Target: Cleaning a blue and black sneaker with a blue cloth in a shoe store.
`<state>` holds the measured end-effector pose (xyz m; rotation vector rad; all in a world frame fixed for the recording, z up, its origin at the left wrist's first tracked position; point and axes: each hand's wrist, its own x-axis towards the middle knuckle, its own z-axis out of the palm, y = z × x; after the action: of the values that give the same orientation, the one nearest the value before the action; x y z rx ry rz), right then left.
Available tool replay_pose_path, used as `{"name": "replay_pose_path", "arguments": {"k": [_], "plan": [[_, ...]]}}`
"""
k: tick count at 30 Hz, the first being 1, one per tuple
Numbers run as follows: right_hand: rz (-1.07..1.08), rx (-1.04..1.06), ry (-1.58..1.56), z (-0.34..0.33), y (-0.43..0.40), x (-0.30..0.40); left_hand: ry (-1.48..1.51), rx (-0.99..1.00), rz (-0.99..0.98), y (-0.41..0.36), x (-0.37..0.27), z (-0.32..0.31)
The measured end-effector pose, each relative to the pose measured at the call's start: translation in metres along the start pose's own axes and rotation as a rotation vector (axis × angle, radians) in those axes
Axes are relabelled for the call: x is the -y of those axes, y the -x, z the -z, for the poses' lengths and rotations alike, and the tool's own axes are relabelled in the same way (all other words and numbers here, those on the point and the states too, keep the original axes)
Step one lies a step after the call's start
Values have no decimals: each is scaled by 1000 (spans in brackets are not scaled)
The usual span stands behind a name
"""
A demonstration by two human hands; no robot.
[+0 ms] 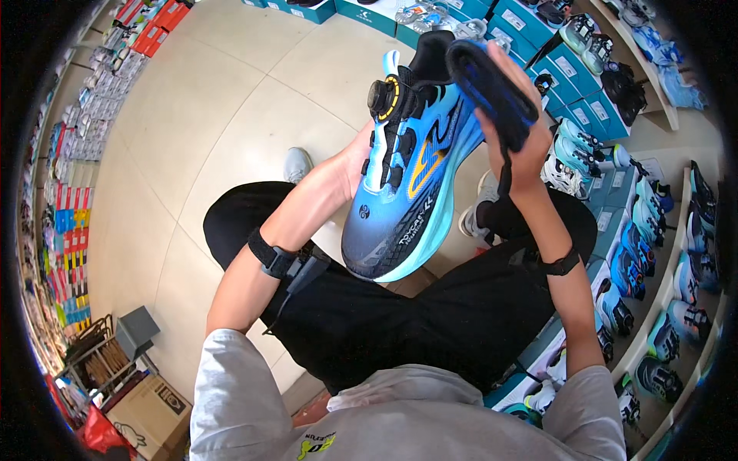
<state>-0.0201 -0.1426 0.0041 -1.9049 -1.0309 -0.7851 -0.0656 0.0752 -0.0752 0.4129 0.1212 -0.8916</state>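
Note:
A blue running shoe (414, 164) with a black toe and a pale turquoise midsole is held up above my lap, toe towards me. A black closure dial (380, 98) with a yellow ring sits on its tongue. My left hand (360, 160) supports the shoe from its left side, most of the fingers hidden behind it. My right hand (530, 147) grips a folded black-and-blue fabric pad (493, 92), thumb on one side and fingers on the other. The pad is beside the shoe's heel; I cannot tell whether they touch. A black strip hangs from it.
Teal shoeboxes (568, 69) are stacked at the far right, with shoes on top. Sloping shelves of sneakers (663, 334) line my right side. Packed goods (75, 201) fill the left wall. A cardboard box (147, 412) and a metal rack (98, 369) stand at lower left on the tiled floor (230, 115).

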Motion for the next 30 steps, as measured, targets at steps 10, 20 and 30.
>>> {"name": "replay_pose_path", "arguments": {"k": [10, 20, 30], "plan": [[105, 76, 49, 0, 12, 7, 18, 12, -1, -3, 4, -1], [54, 144, -55, -1, 22, 28, 133, 106, -16, -4, 2, 8], [101, 229, -104, -1, 28, 50, -140, -365, -222, 5, -1, -52]]}}
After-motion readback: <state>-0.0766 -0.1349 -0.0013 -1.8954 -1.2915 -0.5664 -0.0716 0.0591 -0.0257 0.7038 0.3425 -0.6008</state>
